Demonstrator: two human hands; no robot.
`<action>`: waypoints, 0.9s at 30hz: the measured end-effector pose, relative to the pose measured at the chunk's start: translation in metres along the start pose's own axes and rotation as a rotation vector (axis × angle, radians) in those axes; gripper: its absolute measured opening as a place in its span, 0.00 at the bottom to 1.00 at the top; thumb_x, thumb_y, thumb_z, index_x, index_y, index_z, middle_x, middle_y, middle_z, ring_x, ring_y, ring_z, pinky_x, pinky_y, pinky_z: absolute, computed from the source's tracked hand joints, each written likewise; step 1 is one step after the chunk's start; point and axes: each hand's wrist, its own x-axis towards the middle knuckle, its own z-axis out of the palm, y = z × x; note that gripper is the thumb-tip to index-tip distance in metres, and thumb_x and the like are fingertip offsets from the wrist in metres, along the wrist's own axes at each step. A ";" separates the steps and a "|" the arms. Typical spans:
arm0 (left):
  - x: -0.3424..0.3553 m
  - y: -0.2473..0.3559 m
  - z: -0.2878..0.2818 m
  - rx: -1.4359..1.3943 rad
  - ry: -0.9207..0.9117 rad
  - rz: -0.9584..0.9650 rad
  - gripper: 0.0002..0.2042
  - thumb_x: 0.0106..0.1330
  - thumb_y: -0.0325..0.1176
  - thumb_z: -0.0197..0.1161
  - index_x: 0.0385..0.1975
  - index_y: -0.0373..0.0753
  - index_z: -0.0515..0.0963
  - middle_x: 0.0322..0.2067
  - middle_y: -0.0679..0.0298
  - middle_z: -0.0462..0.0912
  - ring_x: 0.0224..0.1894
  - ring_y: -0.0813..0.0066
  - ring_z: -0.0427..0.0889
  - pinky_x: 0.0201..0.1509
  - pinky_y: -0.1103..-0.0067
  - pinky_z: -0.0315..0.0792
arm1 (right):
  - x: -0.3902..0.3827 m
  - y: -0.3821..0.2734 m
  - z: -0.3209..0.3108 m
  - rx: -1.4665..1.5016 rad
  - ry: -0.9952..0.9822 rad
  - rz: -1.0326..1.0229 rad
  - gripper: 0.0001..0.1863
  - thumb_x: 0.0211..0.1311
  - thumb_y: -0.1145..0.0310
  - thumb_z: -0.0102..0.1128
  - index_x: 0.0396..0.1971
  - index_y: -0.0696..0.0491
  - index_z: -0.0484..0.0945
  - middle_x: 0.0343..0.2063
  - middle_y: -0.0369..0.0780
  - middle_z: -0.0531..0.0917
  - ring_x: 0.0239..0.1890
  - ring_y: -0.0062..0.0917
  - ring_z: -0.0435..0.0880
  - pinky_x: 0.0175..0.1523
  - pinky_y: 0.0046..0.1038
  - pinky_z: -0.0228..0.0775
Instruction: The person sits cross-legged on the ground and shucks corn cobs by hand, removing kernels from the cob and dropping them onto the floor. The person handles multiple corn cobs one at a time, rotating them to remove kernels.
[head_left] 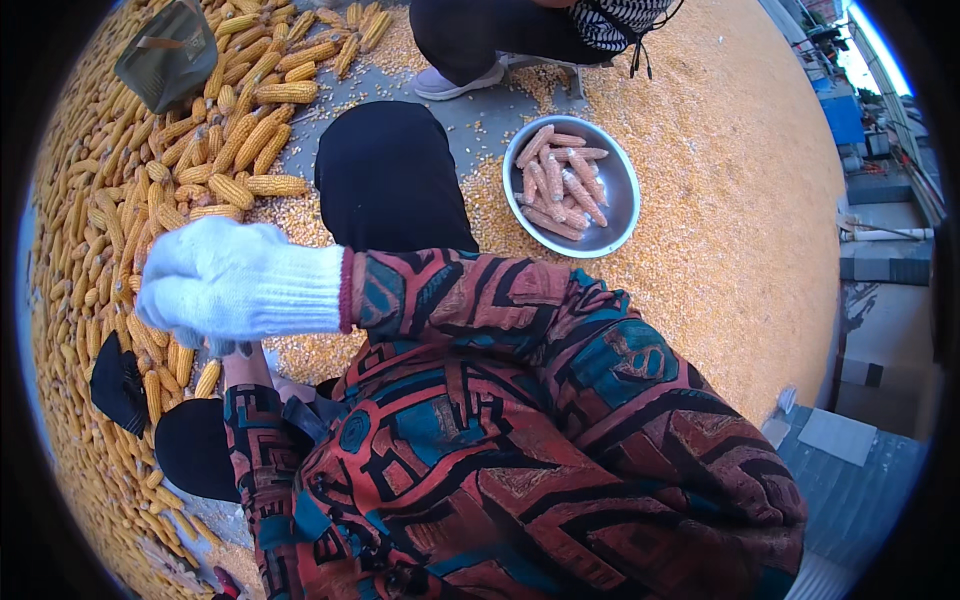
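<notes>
My right hand (225,280), in a white knit glove with a dark red cuff, reaches across to the left over the corn pile. Its fingers look curled in, and whatever they hold is hidden beneath the glove. Just under it, my left wrist (243,366) shows bare past a patterned sleeve; the left hand itself is covered by the right glove. Yellow ears of corn (240,190) lie heaped beyond and around both hands.
A steel basin (625,215) of stripped cobs (555,175) stands right of my black-clad knee (390,170). Loose kernels (720,190) spread over the ground. A co-worker's shoe (455,82) is at the top. A green bag (168,60) and a black cloth (118,385) rest on the pile.
</notes>
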 end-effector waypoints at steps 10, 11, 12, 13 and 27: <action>0.034 -0.038 -0.111 1.656 0.173 0.220 0.14 0.63 0.44 0.55 0.41 0.44 0.79 0.42 0.53 0.81 0.48 0.53 0.79 0.52 0.65 0.71 | 0.018 0.088 0.051 -0.042 -0.327 0.734 0.16 0.63 0.57 0.48 0.42 0.50 0.77 0.25 0.34 0.82 0.20 0.17 0.79 0.25 0.18 0.71; 0.037 -0.042 -0.108 1.718 0.158 0.259 0.13 0.62 0.43 0.56 0.41 0.45 0.79 0.42 0.54 0.81 0.47 0.55 0.79 0.52 0.65 0.71 | 0.022 0.085 0.053 -0.030 -0.366 0.735 0.15 0.63 0.57 0.49 0.42 0.49 0.77 0.25 0.33 0.81 0.20 0.16 0.78 0.24 0.17 0.70; 0.039 -0.049 -0.112 1.770 0.152 0.286 0.12 0.62 0.41 0.57 0.41 0.46 0.79 0.42 0.56 0.81 0.47 0.57 0.79 0.52 0.66 0.71 | 0.023 0.082 0.054 -0.025 -0.417 0.744 0.15 0.63 0.57 0.50 0.42 0.49 0.78 0.24 0.33 0.81 0.19 0.15 0.78 0.24 0.16 0.69; 0.040 -0.050 -0.120 1.847 0.131 0.337 0.11 0.61 0.39 0.58 0.40 0.47 0.79 0.42 0.58 0.80 0.47 0.59 0.78 0.52 0.66 0.71 | 0.025 0.078 0.057 0.004 -0.461 0.771 0.15 0.64 0.57 0.49 0.42 0.50 0.78 0.24 0.32 0.80 0.19 0.15 0.77 0.23 0.16 0.69; 0.059 -0.111 -0.101 2.401 -0.341 0.220 0.12 0.64 0.34 0.50 0.44 0.48 0.78 0.45 0.60 0.79 0.50 0.62 0.77 0.49 0.63 0.69 | 0.039 0.111 0.062 0.198 -0.234 0.927 0.16 0.65 0.60 0.51 0.45 0.55 0.78 0.25 0.37 0.82 0.18 0.17 0.78 0.23 0.17 0.70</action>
